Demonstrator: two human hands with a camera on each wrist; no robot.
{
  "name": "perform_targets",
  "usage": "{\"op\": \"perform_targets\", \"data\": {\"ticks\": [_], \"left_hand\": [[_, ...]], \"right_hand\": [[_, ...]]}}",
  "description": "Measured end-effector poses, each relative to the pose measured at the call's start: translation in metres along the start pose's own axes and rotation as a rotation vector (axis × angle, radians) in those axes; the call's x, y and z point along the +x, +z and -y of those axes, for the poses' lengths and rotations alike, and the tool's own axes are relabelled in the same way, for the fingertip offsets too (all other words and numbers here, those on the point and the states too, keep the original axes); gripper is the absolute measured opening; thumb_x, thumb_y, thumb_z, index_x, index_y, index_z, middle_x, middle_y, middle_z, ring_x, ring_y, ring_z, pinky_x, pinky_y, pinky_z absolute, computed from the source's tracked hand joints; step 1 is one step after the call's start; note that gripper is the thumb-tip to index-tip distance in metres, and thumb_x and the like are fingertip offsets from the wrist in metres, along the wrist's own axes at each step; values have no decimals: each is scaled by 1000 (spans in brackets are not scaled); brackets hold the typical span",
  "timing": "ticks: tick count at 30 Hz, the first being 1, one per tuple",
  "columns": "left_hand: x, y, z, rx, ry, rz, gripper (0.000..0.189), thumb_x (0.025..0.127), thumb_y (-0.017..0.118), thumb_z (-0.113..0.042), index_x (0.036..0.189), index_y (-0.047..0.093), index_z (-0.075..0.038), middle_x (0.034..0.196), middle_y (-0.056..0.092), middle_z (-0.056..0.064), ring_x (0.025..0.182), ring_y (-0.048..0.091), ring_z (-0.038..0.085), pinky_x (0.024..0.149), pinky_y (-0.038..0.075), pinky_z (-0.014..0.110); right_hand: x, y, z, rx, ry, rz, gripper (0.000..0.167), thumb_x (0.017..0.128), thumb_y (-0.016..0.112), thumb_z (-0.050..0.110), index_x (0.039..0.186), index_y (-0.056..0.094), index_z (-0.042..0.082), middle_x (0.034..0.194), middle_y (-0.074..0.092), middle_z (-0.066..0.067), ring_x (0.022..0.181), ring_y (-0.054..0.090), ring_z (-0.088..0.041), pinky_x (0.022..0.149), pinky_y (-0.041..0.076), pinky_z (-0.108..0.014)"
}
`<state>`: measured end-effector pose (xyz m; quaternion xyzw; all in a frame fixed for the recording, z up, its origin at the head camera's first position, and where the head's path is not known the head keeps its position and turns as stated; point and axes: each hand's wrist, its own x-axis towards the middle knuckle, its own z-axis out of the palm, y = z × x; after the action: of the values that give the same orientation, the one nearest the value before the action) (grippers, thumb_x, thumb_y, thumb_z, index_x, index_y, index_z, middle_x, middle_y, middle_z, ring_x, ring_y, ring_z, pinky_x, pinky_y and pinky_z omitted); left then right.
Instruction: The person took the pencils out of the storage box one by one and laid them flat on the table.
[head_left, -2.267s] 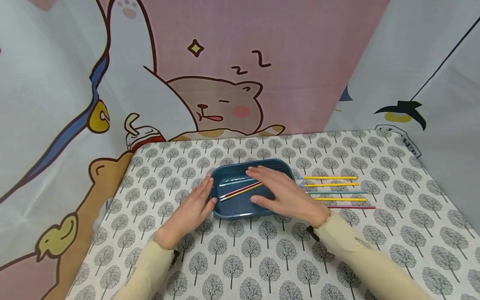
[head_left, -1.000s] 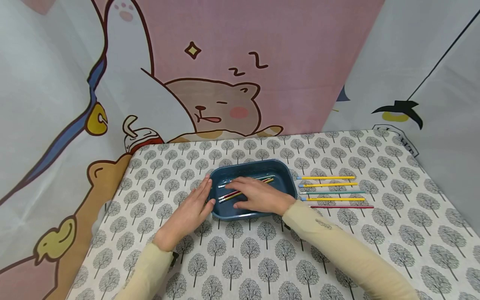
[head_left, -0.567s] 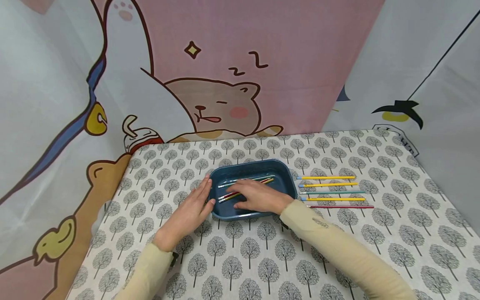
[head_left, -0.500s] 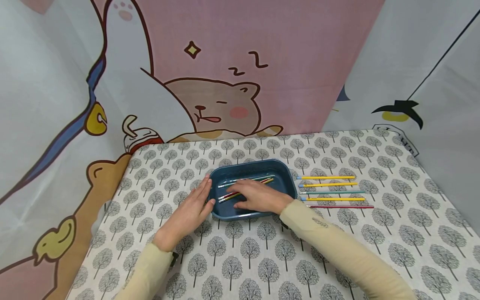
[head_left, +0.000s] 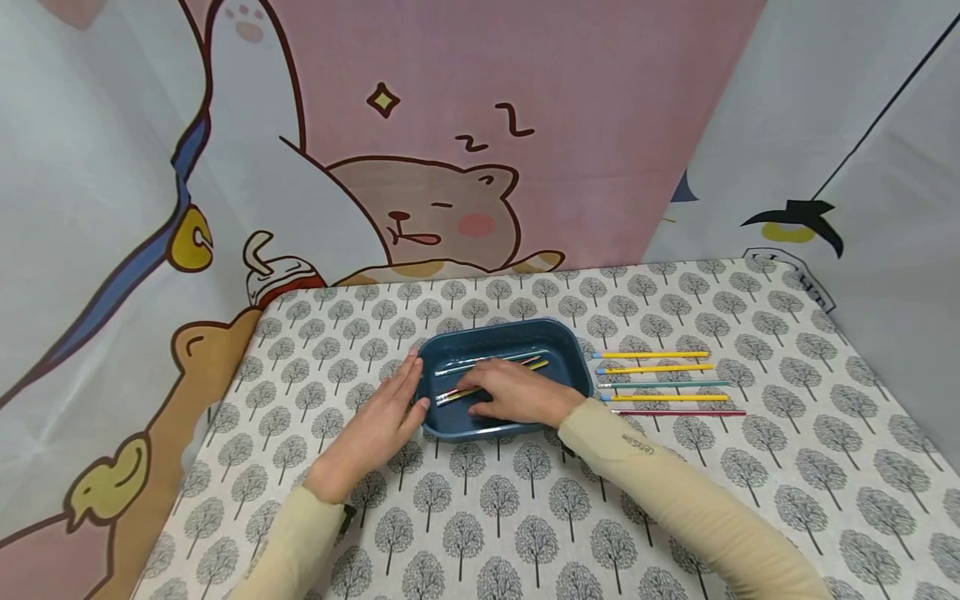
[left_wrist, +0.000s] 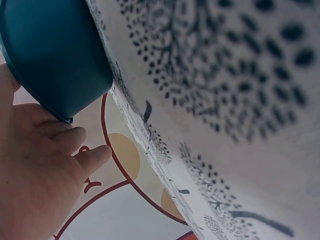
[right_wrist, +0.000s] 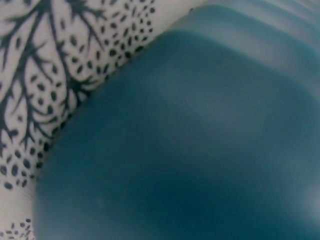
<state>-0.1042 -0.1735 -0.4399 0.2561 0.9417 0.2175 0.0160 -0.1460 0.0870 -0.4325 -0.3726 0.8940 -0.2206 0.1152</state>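
Note:
A dark blue rectangular tray (head_left: pixel 510 431) sits on the table, with several pencils lying inside. My left hand (head_left: pixel 371 429) rests against its left end, fingers fairly straight along the rim; the left wrist view shows the left hand (left_wrist: pixel 45 160) at the tray's outer wall (left_wrist: pixel 60 55). Inside the tray, my right hand (head_left: pixel 521 392) reaches down with bent fingers to the pencils (head_left: pixel 450 397). They pass between thumb and fingers, and the fingertips are partly hidden. Farther back in the tray lies a teal pencil (head_left: pixel 457 367). Only the tray's blurred wall (right_wrist: pixel 190 140) and tablecloth fill the right wrist view.
To the right of the tray, several pencils lie in a roughly parallel row: yellow pencils (head_left: pixel 656 355), a teal pencil (head_left: pixel 675 384) and a red pencil (head_left: pixel 690 412). A tree-print cloth (head_left: pixel 495 533) covers the table. Cartoon-printed curtains (head_left: pixel 585 125) stand behind and beside it.
My right hand has moved left and down into the tray, its fingers curling in at the pencils. The red and yellow pencils there have shifted slightly. My left hand has stayed at the tray's end.

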Motion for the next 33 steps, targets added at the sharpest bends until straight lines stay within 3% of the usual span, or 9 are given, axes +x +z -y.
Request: {"op": "perform_targets", "data": {"ticks": [13, 33], "left_hand": [[0, 0, 1, -2, 8, 2, 69, 112, 37, -44, 165, 18, -3, 173, 11, 12, 155, 23, 35, 124, 25, 57], [0, 1, 1, -11, -1, -1, 67, 112, 43, -38, 165, 19, -4, 174, 8, 6, 155, 23, 34, 123, 26, 57]], "right_hand": [[-3, 0, 1, 16, 24, 4, 36, 97, 76, 20, 132, 71, 11, 128, 68, -2, 119, 63, -19, 103, 54, -35], [0, 3, -3, 1, -10, -16, 22, 92, 78, 8, 115, 78, 9, 108, 70, -3, 95, 66, -16, 83, 58, -32]]}}
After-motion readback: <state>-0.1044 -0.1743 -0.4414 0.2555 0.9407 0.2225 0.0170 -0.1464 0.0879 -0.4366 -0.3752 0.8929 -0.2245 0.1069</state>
